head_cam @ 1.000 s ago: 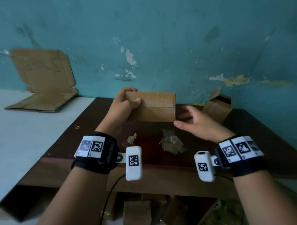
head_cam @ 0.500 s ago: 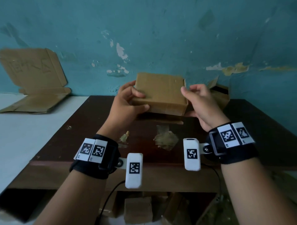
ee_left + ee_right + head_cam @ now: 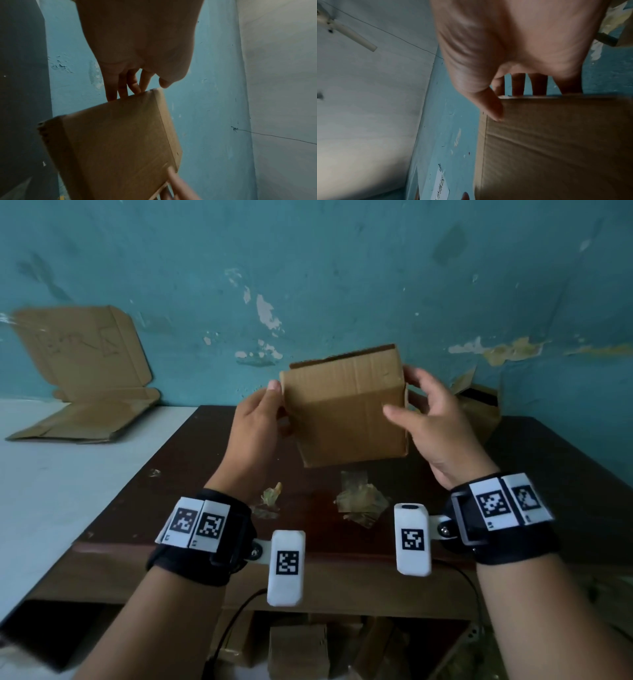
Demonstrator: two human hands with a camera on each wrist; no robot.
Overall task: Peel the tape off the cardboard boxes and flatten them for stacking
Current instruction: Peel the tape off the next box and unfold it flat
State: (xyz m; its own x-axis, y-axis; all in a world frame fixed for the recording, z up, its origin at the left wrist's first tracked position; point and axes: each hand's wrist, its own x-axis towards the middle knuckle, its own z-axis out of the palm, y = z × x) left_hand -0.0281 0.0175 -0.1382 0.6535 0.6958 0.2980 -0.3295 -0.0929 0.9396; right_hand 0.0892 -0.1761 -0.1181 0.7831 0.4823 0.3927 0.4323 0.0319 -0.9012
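A small brown cardboard box (image 3: 346, 405) hangs tilted in the air above the dark table (image 3: 171, 491). My left hand (image 3: 263, 416) grips its left edge, thumb at the upper left corner and fingers behind. My right hand (image 3: 421, 409) holds the right edge, thumb on the front face, fingers round the back. In the left wrist view the fingers (image 3: 123, 86) slip behind the box (image 3: 116, 142). In the right wrist view the thumb (image 3: 494, 106) presses on the box (image 3: 556, 142) near its corner. No tape is plainly visible on the faces I see.
Crumpled tape pieces (image 3: 363, 503) and a smaller scrap (image 3: 270, 499) lie on the table under the box. An open box (image 3: 479, 409) stands at the back right by the wall. Flattened cardboard (image 3: 89, 392) leans at the far left on a white surface (image 3: 68, 491). More boxes (image 3: 298, 648) sit under the table.
The box has come up off the table and turned, its face now tilted towards me. My right hand, free a second ago, has taken hold of its right edge.
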